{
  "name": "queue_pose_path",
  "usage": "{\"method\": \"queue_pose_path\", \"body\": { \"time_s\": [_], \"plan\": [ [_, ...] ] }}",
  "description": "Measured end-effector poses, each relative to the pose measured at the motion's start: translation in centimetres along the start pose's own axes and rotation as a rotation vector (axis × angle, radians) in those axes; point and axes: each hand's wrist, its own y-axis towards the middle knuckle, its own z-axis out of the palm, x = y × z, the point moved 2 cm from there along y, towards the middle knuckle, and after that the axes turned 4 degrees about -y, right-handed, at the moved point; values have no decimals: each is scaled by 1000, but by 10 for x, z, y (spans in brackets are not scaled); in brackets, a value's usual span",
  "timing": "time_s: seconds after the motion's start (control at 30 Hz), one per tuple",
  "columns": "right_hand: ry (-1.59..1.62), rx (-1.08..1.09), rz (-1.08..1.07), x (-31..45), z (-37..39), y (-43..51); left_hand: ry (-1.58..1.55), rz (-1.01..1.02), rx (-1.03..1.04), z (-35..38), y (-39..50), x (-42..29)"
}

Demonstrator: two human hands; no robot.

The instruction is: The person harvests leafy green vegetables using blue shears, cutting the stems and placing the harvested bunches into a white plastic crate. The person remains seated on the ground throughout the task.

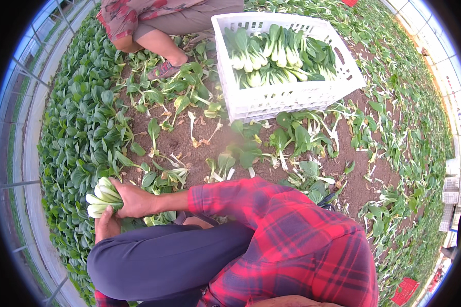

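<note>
My right hand (135,199) grips a bunch of bok choy (104,196) from the right side, its pale stem bases pointing up and to the left. Below it, my left hand (106,225) has its thumb pressed against the same bunch. My knee hides part of the left hand and forearm. The leaves of the bunch are mostly covered by my fingers. Just beyond both hands grows a dense bed of leafy bok choy (80,153).
A white plastic crate (292,94) holding harvested bok choy (280,50) stands on the soil. A co-worker's leg and shoe (165,70) are beside it. Discarded leaves (301,138) litter the ground (211,132). A red crate (405,291) lies at lower right, white crates (450,190) farther right.
</note>
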Motion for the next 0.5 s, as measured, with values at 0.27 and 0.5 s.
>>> {"method": "queue_pose_path", "body": {
  "time_s": [0.27, 0.5],
  "plan": [
    [-97, 60, -48, 114, -226, -71, 534, -151, -22, 16, -47, -58],
    [-563, -298, -128, 242, -444, -118, 397, -102, -448, -62, -156, -84]
  ]
}}
